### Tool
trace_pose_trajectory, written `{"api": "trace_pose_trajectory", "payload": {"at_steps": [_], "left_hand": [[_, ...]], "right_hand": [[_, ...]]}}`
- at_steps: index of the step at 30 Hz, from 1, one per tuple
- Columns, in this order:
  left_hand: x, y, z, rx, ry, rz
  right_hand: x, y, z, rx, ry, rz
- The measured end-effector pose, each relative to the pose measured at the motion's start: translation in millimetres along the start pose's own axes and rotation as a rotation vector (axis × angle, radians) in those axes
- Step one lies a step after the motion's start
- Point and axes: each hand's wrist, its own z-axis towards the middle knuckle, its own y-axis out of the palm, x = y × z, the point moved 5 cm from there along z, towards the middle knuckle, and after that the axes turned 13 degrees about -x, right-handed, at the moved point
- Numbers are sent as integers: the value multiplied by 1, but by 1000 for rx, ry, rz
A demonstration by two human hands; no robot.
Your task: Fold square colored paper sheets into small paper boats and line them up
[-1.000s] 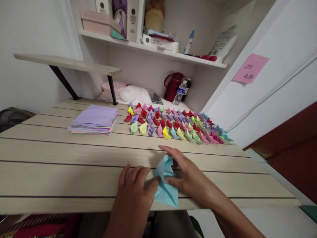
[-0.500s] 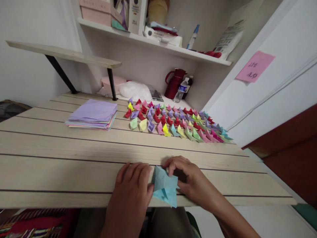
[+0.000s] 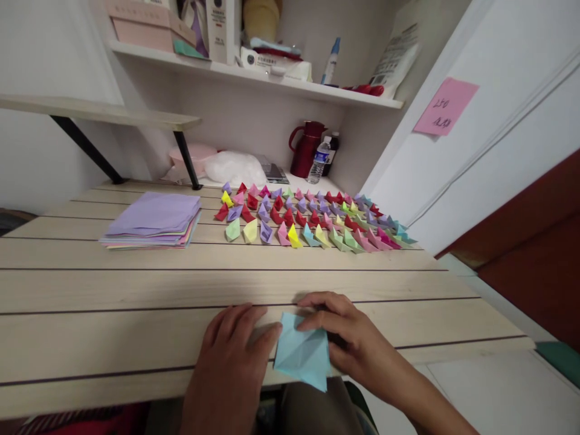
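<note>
Apparently mid-fold, the light-blue origami paper (image 3: 302, 356) lies as a small creased packet at the table's front edge, its lowest corner jutting past, with no boat shape formed. The left hand (image 3: 235, 347) has its fingers loosely curved and slightly spread on the wood, thumb tip at the packet's upper left. The right hand (image 3: 347, 332) lays its index finger across the top, thumb by the right edge; whether they pinch it, I cannot tell. Beyond, about 4 rows of folded paper boats (image 3: 315, 218) look finished, while a purple-topped stack of paper sheets (image 3: 154, 213) appears unfolded. The pale slatted table (image 3: 127, 290) meets a white alcove holding a red thermos jug (image 3: 308, 148) and a water bottle (image 3: 319, 160); a pink sticky note (image 3: 446, 107) hangs at right.
</note>
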Motion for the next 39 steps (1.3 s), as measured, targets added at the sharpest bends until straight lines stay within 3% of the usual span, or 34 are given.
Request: {"api": "trace_pose_trajectory", "payload": {"at_steps": [3,8,12,16,22,28,39], "left_hand": [[0,-2,0,29,26,21],[10,-17,-2,204,94,-3],[27,-17,4,132,208,-17],[29,-14,10,73,207,37],[27,-14,9,93,223,-8],[30,-11,7,207,80,-88],[32,-7,-7,218,169,68]], "right_hand": [[-2,1,-3,-17,-39,-70],[-7,1,-6,4,-50,-135],[-10,1,-8,20,-29,-151],[-8,-2,-10,21,-5,-77],[-3,-5,-9,33,29,19],[-3,-5,-6,95,78,5],[-5,-4,0,93,156,-48]]}}
